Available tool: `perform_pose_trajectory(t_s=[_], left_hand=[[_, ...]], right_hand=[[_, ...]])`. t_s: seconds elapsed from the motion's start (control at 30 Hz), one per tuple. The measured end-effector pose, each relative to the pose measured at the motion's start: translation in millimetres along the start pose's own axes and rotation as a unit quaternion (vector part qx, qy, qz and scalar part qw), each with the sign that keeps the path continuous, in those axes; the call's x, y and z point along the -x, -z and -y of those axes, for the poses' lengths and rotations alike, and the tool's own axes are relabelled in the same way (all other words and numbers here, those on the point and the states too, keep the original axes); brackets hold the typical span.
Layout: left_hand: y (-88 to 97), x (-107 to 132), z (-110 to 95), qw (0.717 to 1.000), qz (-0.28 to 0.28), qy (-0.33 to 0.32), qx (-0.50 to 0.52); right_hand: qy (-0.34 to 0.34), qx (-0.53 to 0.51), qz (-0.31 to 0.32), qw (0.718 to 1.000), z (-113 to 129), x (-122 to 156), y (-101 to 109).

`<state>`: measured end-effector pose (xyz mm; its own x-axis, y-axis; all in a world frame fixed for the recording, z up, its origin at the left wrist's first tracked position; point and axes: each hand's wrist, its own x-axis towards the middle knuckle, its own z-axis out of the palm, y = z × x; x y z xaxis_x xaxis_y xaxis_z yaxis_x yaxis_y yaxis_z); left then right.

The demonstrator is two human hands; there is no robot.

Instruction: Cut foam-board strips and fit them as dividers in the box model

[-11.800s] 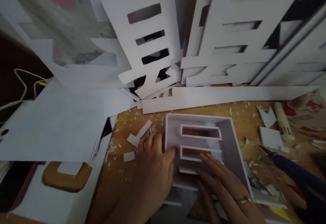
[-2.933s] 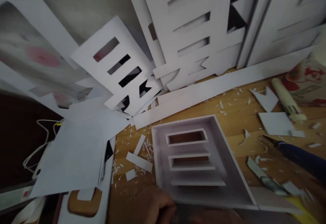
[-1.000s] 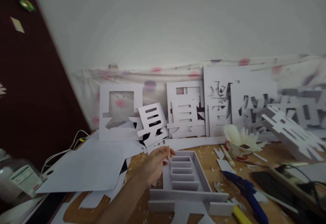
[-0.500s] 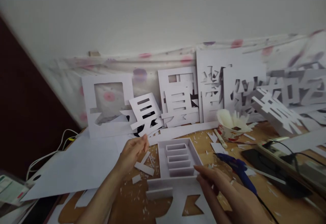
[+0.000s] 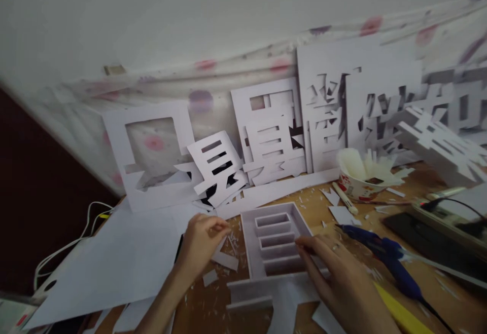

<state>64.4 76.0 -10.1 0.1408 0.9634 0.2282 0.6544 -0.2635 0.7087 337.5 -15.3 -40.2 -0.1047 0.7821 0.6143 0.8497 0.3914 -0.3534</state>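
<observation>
A white foam-board character (image 5: 247, 248) lies on the table in front of me, with upright strips forming its outer walls and the rims of its slots. Left of it is my left hand (image 5: 200, 245), thumb and forefinger pinched together in the air. Whether anything thin is between them I cannot make out. My right hand (image 5: 335, 273) reaches in from the right, its fingers stretched out and slightly apart. Its fingertips are at the slots near the right wall; contact is hard to judge. Loose white strips (image 5: 226, 259) lie below my left hand.
Cut-out white boards (image 5: 186, 116) and characters lean against the patterned cloth behind. A blue glue gun (image 5: 388, 250) lies to the right, near a paper cup (image 5: 357, 187) of white scraps. A cutter knife (image 5: 345, 198) lies beside the cup. White sheets (image 5: 114, 263) cover the left side.
The view has tilted and shifted. My right fingertips have moved further in over the character's slots. My left hand stays pinched at its left. Something yellow now shows beside my right hand.
</observation>
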Motion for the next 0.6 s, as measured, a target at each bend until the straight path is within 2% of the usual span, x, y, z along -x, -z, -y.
perform_pose_trajectory(t_s=[0.13,0.3,0.43,0.53,0.6], left_hand=[[-22.6,-6.4,-10.7,0.998,0.016,-0.062,-0.015],[-43.2,-8.2,-0.8,0.990,0.014,-0.139,0.016],[-58.6,11.5,12.8,0.979,-0.014,-0.194,0.061],[-67.2,26.4,21.0,0.975,-0.027,-0.200,0.094],[-68.5,28.0,24.6,0.969,-0.035,-0.198,0.142]], right_hand=[[0.027,-0.051,0.021,0.998,-4.3,-3.5,-21.3],[0.049,-0.054,0.003,0.997,-1.2,-2.8,-50.4],[0.115,0.026,0.022,0.993,-3.0,-5.2,-58.0],[0.160,0.107,0.029,0.981,-3.8,-8.8,-60.2],[0.180,0.145,0.034,0.972,-2.8,-10.3,-63.4]])
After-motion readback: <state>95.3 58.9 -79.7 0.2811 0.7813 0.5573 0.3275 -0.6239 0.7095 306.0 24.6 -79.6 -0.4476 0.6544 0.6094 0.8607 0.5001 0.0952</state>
